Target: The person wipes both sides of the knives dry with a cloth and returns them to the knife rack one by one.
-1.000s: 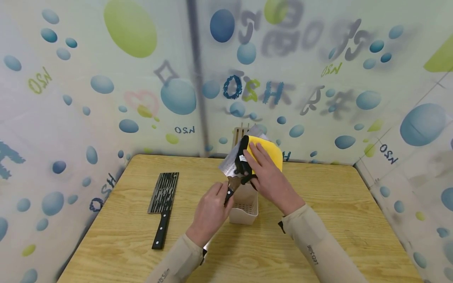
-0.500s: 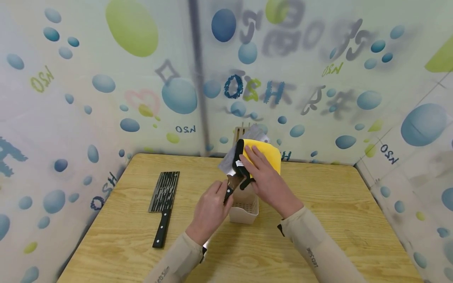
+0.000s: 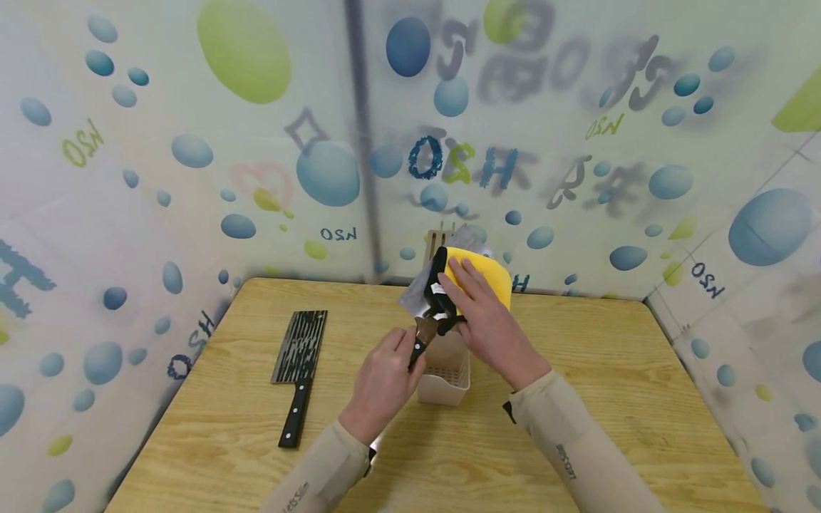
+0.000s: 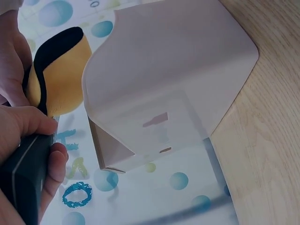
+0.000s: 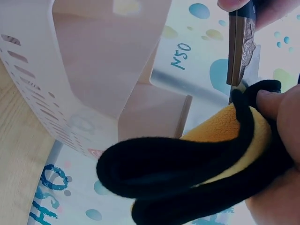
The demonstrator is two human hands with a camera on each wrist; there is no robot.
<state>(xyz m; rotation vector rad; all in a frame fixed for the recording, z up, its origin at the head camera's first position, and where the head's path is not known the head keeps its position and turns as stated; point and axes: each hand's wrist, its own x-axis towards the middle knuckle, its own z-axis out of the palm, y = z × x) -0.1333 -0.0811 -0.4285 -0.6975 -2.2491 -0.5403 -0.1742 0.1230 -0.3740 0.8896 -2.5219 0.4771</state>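
My left hand (image 3: 381, 381) grips the black riveted handle of a wide-bladed kitchen knife (image 3: 413, 296), held up over the table with its blade pointing away. A yellow cloth (image 3: 490, 267) with black edging lies folded over the blade and hides much of it. My right hand (image 3: 490, 324) holds this cloth against the blade, fingers stretched along its top; in the right wrist view the thumb presses a black edge. Beneath the hands stands a beige knife holder (image 3: 442, 395), partly covered by them. Its pale wall (image 4: 168, 51) fills much of the left wrist view.
To the left, a cleaver (image 3: 298, 356) with a black-and-silver streaked blade and black handle lies flat on the wooden table (image 3: 577, 427). A wall covering (image 3: 564, 142) with blue and green bubbles rises behind the table and at both sides.
The cloth slid slightly left and down the blade, then back up to the right, with my right hand. My left hand keeps its grip on the knife, nearly still.
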